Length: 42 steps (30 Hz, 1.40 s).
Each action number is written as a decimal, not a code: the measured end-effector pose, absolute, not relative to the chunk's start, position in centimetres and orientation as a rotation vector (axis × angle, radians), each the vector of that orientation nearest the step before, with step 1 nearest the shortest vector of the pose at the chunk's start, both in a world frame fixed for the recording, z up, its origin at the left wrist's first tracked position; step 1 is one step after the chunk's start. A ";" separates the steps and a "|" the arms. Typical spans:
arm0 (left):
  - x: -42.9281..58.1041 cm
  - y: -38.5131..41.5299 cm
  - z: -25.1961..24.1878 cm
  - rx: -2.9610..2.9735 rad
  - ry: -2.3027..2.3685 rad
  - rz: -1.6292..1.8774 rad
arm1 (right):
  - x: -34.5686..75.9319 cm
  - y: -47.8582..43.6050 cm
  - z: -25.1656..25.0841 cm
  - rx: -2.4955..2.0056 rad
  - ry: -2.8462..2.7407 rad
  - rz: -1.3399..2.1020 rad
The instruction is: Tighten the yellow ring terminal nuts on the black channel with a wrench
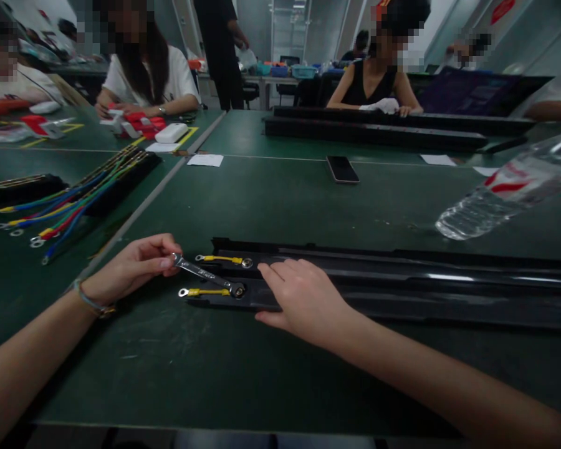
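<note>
My left hand (144, 265) pinches one end of a silver wrench (201, 271). The wrench's ring end sits around a fastener at the left end of a long black channel piece (378, 293). Two short yellow wires with ring terminals stick out leftward: the upper wire (222, 258) ends at a round fastener, the lower wire (208, 292) runs to the fastener under the wrench. My right hand (303, 296) lies over the black piece just right of the fasteners, fingers extended and resting on it, with nothing gripped.
A clear water bottle (509, 187) lies tilted at the right. A phone (343, 169) rests mid-table. Bundled coloured wires (75, 202) lie at the left. Across the green table (262, 199) are more black bars (374, 132), red and white parts (135, 123) and seated people.
</note>
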<state>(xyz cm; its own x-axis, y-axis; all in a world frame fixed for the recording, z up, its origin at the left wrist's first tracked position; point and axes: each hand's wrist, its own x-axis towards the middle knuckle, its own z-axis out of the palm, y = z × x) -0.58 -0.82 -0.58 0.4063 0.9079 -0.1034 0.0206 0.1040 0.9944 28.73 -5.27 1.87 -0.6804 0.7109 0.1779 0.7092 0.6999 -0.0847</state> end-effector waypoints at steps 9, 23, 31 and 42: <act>-1.3 -1.3 0.0 1.329 0.781 0.624 | 29.2 -5.6 2.4 -1.158 -2.691 -0.020; -1.8 -0.7 -0.5 1.296 1.037 0.758 | 30.7 -6.5 1.2 -1.173 -2.633 -0.189; -1.2 -0.7 0.0 1.217 1.141 0.783 | 30.7 -6.7 0.7 -1.167 -2.603 -0.235; -2.6 -0.9 0.1 1.507 0.881 0.546 | 30.8 -6.7 0.7 -1.169 -2.617 -0.261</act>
